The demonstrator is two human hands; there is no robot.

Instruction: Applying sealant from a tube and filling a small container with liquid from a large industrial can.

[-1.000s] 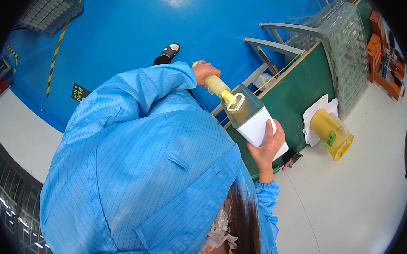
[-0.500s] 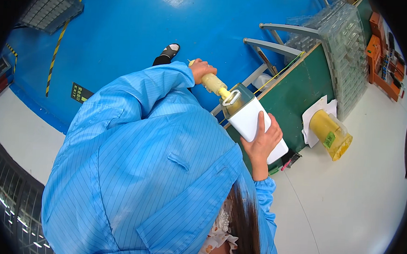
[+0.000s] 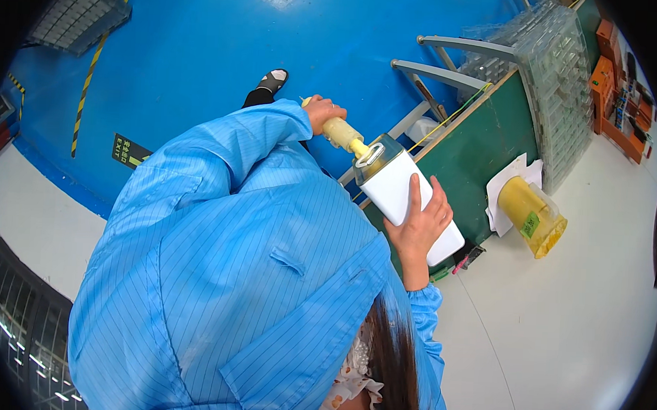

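Note:
My left hand [image 3: 324,114] is closed round a yellowish cylindrical tool [image 3: 341,133] whose exact kind I cannot make out. Its narrower yellow tip [image 3: 359,148] meets, or nearly meets, a light oval ring [image 3: 370,156] on the end of a white box [image 3: 405,195]. That end of the box has a grey, see-through-looking section [image 3: 380,167]. Along the box's side lies my right hand [image 3: 422,223], thumb and fingers gripping it, with the box tilted over the green bench edge. What sits inside the ring is hidden by the tip.
On the right stands a green-and-white bench [image 3: 539,290]. It carries a yellow-smeared clear cup [image 3: 529,212] on white paper, stacked clear trays [image 3: 561,91] and an orange tool holder [image 3: 609,101]. Grey metal legs [image 3: 454,78] jut beyond the bench over the blue floor [image 3: 203,42].
The box and the tool have shifted very slightly to the left together. My right hand's fingers have moved a little on the box; both hands keep their hold.

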